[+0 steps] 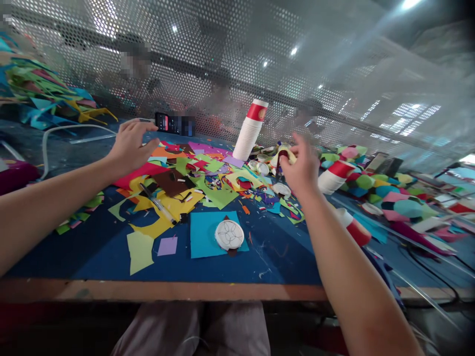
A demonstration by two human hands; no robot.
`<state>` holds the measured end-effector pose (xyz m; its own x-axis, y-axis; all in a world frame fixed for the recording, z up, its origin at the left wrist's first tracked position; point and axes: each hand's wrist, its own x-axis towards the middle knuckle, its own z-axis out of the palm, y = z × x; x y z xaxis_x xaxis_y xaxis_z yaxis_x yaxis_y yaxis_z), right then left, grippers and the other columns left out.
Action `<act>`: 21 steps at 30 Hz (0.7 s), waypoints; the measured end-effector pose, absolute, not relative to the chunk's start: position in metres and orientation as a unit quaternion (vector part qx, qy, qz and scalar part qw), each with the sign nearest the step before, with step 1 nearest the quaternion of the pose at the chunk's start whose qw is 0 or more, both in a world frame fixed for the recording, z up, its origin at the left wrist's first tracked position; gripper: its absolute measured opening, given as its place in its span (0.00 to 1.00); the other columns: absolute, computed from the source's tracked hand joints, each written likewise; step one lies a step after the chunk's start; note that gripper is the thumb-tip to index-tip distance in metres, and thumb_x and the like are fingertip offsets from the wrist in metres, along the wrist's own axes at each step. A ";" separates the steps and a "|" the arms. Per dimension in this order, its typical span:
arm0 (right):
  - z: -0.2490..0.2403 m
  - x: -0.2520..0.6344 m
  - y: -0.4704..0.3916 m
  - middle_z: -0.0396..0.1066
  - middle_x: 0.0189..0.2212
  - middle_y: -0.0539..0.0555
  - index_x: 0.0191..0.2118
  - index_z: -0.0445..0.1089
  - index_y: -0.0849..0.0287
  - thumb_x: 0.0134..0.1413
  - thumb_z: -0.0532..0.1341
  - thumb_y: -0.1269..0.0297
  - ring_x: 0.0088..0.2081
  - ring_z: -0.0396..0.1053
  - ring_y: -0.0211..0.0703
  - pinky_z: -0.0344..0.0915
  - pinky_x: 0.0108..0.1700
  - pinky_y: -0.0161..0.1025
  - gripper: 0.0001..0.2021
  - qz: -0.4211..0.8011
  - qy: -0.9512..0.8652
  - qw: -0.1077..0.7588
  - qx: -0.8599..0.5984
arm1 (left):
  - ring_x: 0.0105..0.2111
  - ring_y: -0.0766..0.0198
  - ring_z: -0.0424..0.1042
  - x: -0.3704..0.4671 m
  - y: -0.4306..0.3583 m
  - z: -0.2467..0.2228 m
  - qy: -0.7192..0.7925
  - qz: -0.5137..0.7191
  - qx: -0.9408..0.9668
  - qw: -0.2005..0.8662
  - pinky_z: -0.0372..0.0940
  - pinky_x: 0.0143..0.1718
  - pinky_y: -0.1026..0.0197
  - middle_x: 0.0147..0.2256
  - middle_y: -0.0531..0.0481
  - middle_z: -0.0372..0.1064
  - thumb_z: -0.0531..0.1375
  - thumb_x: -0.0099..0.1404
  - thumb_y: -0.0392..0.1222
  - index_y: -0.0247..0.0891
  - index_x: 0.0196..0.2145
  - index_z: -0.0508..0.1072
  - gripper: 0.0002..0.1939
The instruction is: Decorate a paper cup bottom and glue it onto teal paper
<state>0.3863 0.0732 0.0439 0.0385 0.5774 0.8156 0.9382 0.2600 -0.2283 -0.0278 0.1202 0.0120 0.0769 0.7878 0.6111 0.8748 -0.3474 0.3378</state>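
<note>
My left hand (pixel 133 144) is raised above the far left of the table, thumb and fingers apart, its fingertips by the left edge of an upright phone (pixel 166 122). Farther right, my right hand (pixel 303 165) has thumb and fingers curled about a small dark reddish thing (pixel 282 154), blurred, with a pale yellow piece (pixel 291 154) behind it. Close to the table's front edge lies a white disc (pixel 229 234) with a drawn petal pattern. It rests on a blue square sheet (pixel 202 236), and dark brown corners show beneath it.
Coloured paper scraps (pixel 215 190) cover the middle, with a pen (pixel 159 203) on yellow paper. A tall stack of paper cups (pixel 247 133) leans behind them. More red and white cups (pixel 336 177) lie at the right. A white cable (pixel 45 143) curves at the left; a perforated screen (pixel 208 59) stands behind.
</note>
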 end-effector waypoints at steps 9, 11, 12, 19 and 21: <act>0.015 0.386 0.102 0.74 0.36 0.52 0.55 0.66 0.61 0.58 0.64 0.64 0.36 0.72 0.44 0.71 0.44 0.48 0.20 -0.036 -0.629 0.439 -0.640 | 0.58 0.54 0.60 -0.026 0.114 0.018 -0.569 -0.351 -0.741 0.054 0.50 0.64 0.49 0.53 0.39 0.68 0.49 0.70 0.47 0.29 0.56 0.67 0.24; 0.012 0.385 0.105 0.73 0.43 0.54 0.52 0.68 0.61 0.62 0.62 0.59 0.40 0.73 0.43 0.72 0.44 0.47 0.16 0.008 -0.630 0.431 -0.646 | 0.59 0.53 0.61 -0.026 0.113 0.018 -0.572 -0.349 -0.740 0.052 0.52 0.63 0.47 0.53 0.39 0.68 0.50 0.71 0.46 0.29 0.56 0.67 0.23; 0.012 0.384 0.105 0.72 0.46 0.55 0.51 0.69 0.61 0.63 0.62 0.58 0.42 0.73 0.44 0.72 0.44 0.47 0.16 0.028 -0.631 0.427 -0.647 | 0.59 0.53 0.60 -0.025 0.113 0.018 -0.574 -0.348 -0.740 0.051 0.53 0.62 0.47 0.53 0.39 0.68 0.50 0.71 0.46 0.29 0.57 0.67 0.23; 0.011 0.381 0.108 0.70 0.51 0.57 0.53 0.69 0.61 0.63 0.61 0.58 0.47 0.72 0.48 0.72 0.47 0.50 0.17 0.151 -0.615 0.457 -0.624 | 0.61 0.49 0.61 -0.027 0.116 0.015 -0.574 -0.354 -0.736 0.061 0.57 0.61 0.42 0.54 0.40 0.68 0.54 0.72 0.45 0.33 0.56 0.68 0.19; 0.012 0.384 0.109 0.70 0.51 0.57 0.54 0.68 0.60 0.64 0.61 0.58 0.47 0.72 0.47 0.72 0.47 0.49 0.17 0.187 -0.606 0.470 -0.614 | 0.59 0.49 0.64 -0.027 0.118 0.015 -0.574 -0.358 -0.733 0.069 0.60 0.59 0.39 0.54 0.42 0.68 0.57 0.71 0.46 0.35 0.55 0.69 0.18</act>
<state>0.3842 0.1085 0.0116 0.1953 0.9199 0.3402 0.5687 0.1763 -0.8034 -0.0274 0.1179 0.0146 0.0835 0.7925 0.6042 0.8911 -0.3308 0.3107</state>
